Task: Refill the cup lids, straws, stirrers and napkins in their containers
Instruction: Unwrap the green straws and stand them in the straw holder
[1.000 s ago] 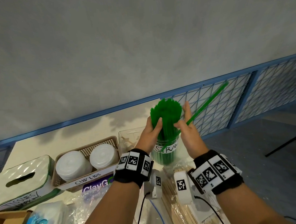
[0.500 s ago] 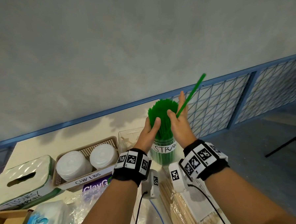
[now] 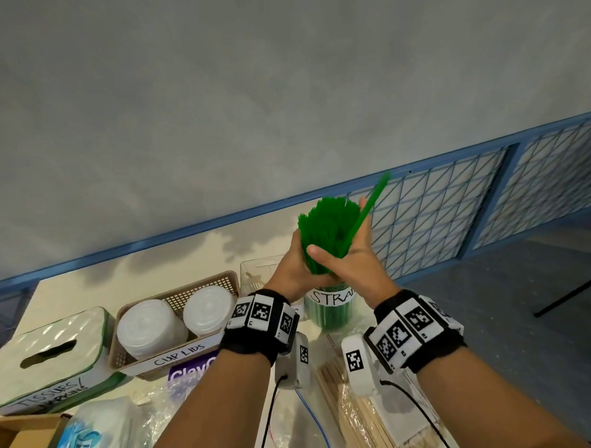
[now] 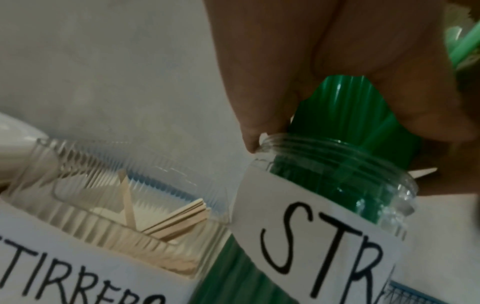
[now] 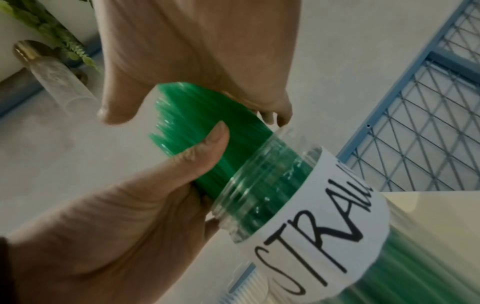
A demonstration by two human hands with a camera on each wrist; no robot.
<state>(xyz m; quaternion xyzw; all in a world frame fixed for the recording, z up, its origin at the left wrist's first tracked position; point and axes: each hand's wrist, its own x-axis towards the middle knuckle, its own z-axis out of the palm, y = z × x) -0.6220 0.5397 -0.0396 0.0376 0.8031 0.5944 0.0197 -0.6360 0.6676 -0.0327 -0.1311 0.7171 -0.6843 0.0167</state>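
Straws (image 3: 325,229) gripped by both hands (image 3: 347,265) above jar (image 3: 328,313) labelled "STRA…"; basket (image 3: 177,353) reads "CUP LIDS".

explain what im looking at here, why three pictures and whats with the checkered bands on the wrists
There is no machine here, only a person working with bare hands. The checkered bands are wrist straps carrying small cameras. One picture comes from a head-worn camera looking down; the other two look along each hand.

The left hand and right hand both grip a bundle of green straws standing in a clear jar labelled for straws. One loose straw sticks out at a slant by the right hand.

On the table: a basket of cup lids, a tissue box and a stirrer container.
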